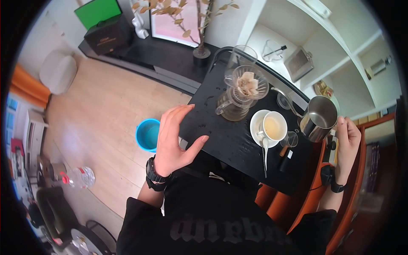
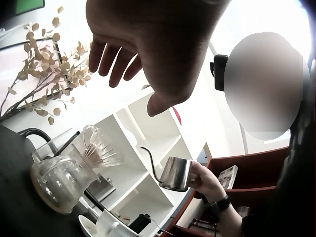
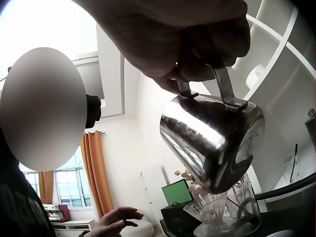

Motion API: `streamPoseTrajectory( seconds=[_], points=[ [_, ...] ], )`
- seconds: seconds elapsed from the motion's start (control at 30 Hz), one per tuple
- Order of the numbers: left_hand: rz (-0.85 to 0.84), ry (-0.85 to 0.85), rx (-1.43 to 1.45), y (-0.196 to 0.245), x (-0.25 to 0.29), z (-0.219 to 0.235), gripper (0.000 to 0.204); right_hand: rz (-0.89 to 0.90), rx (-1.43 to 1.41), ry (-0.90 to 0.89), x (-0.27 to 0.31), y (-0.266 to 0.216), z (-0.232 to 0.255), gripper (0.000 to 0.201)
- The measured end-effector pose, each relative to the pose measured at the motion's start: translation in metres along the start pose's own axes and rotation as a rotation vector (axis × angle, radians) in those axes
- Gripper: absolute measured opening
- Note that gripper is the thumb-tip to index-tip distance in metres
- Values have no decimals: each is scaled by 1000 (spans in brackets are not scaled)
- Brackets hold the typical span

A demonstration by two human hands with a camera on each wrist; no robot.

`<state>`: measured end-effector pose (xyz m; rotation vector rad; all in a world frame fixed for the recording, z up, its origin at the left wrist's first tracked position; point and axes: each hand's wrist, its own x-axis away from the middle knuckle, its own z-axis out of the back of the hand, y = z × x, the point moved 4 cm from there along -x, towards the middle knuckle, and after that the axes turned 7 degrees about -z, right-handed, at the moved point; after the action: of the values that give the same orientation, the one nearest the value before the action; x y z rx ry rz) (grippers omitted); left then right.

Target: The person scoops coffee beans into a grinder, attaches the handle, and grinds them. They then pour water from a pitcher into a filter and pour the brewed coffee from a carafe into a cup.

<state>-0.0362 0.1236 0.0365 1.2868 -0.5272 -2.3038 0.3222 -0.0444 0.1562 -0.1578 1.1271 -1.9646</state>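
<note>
My right hand grips the handle of a steel gooseneck kettle, raised over the right side of the black table. The kettle's thin curved spout points toward the glassware. My left hand is held out by the table's left edge, fingers spread and thumb apart, with nothing in it. Between the hands stands a glass server topped by a clear ribbed dripper with a paper filter in it. A white cup of pale brown liquid sits on a saucer beside a spoon.
A small glass pitcher and a black-handled tool lie right of the cup. Water drops dot the tabletop. On the floor at left is a blue bucket. White shelves rise behind; a potted branch stands at the back.
</note>
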Motion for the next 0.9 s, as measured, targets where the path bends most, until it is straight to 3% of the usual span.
streamPoseTrajectory(
  seconds=[0.3,0.53,0.63,0.77,0.9],
  points=[
    [33,27,-39,-1,10,22,63,59,231,-248,-34,-36,-35,43],
    [59,41,-65,-5,15,25,63,228,374,-204,-42,-54,-35,43],
    [54,30,-54,-5,13,21,62,119,270,-232,-46,-48,-27,42],
    [69,19,2,-10,12,13,61,-13,111,-163,-33,-1,-15,42],
    [80,-10,34,-16,7,2,53,-158,-152,36,17,49,9,33]
  ],
)
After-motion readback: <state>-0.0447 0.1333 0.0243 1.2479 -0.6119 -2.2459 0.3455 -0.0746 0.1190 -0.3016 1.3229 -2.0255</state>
